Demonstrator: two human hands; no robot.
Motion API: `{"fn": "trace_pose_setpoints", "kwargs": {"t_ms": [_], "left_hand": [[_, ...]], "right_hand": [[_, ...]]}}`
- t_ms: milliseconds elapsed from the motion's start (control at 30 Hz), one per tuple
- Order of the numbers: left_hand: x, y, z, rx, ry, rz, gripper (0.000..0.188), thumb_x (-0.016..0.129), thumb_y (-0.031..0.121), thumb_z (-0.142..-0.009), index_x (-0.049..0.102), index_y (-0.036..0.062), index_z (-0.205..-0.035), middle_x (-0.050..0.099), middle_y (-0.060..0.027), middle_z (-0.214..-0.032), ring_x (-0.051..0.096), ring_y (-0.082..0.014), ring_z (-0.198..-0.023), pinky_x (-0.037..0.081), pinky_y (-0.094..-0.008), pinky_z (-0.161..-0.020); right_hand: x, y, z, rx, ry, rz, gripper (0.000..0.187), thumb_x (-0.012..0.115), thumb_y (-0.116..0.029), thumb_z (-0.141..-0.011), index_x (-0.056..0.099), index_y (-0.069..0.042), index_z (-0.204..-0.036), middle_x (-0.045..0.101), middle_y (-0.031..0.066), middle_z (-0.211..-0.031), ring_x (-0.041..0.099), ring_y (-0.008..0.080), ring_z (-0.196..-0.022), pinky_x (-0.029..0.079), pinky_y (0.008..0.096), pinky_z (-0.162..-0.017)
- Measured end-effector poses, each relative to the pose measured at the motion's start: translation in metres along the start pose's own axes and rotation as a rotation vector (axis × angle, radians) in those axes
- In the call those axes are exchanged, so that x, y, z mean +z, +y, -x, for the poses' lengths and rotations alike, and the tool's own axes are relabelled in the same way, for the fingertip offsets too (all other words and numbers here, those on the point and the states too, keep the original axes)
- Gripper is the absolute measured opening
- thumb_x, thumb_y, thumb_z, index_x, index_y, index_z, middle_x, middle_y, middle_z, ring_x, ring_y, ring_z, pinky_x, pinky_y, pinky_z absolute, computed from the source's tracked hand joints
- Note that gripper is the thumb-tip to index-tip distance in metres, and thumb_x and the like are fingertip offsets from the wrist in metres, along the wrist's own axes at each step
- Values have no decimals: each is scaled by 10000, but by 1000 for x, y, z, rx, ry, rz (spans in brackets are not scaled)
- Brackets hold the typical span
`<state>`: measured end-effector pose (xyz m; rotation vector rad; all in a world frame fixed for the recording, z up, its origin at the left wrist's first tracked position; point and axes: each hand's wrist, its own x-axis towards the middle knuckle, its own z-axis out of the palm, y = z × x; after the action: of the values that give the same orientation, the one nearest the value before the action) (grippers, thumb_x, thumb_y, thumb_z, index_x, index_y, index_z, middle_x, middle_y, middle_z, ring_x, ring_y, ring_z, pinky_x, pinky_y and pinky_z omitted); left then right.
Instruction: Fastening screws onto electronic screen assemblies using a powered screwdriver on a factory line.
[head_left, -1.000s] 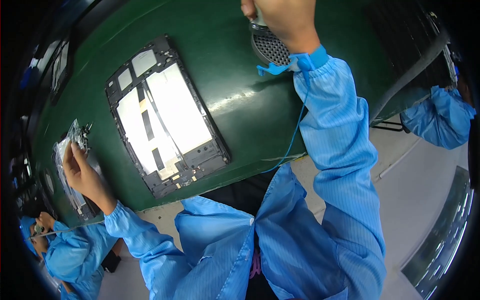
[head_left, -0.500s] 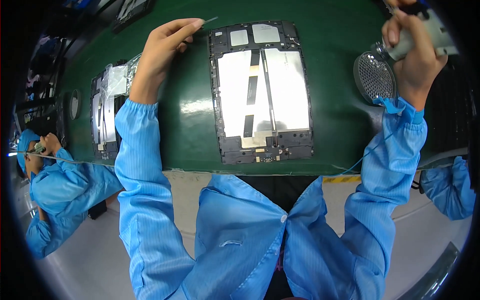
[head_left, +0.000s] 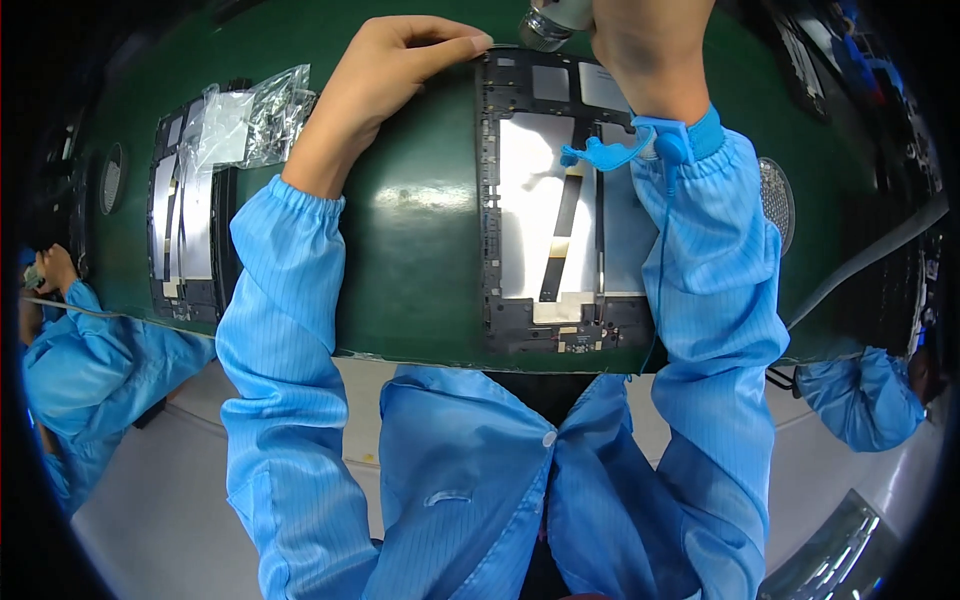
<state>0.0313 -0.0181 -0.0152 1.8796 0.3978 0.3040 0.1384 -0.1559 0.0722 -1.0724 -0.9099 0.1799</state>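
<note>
The opened tablet (head_left: 520, 325), with a black frame, silvery panels and dark ribbon cables, lies on the green table. At its far left corner my left hand (head_left: 395, 75) is closed, thumb and forefinger pinching a thin clear strip that is now hardly visible. My right hand (head_left: 655, 45) grips a pale hot air gun (head_left: 572, 12) above the tablet's far end. Its metal nozzle (head_left: 543, 30) points toward that far edge, close to my left fingertips. The fingers of my right hand are mostly hidden behind its back, and my right forearm covers the tablet's right side.
A blue wrist strap (head_left: 672, 143) with a cord is on my right wrist. Right of my arm stands a round mesh disc (head_left: 776, 205). Another opened tablet (head_left: 165, 230) and a clear plastic bag (head_left: 260, 120) lie left. A co-worker in blue (head_left: 90, 360) sits farther left.
My right hand has carried the hot air gun leftward from beside the mesh disc to above the tablet's far edge. My left hand has brought the strip to the far left corner. The view has shifted.
</note>
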Motion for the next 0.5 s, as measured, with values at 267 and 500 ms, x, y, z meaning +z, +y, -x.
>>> {"fn": "trace_pose_setpoints", "kwargs": {"t_ms": [267, 500], "left_hand": [[3, -10, -4, 63, 25, -69, 269, 733, 267, -904, 772, 60, -1071, 707, 7, -865, 547, -48, -693, 385, -211, -576], [1, 9, -2, -58, -61, 94, 217, 715, 157, -881, 738, -38, -974, 722, -102, -776, 619, -129, -656, 498, -297, -619]], "right_hand": [[17, 15, -1, 42, 46, -4, 194, 570, 2, -843, 614, 50, -1026, 692, 151, -867, 561, 133, -489, 461, 277, -426], [11, 22, 0, 73, 49, 13, 208, 565, -9, -831, 608, 59, -1023, 679, 160, -873, 549, 140, -482, 455, 283, -428]]}}
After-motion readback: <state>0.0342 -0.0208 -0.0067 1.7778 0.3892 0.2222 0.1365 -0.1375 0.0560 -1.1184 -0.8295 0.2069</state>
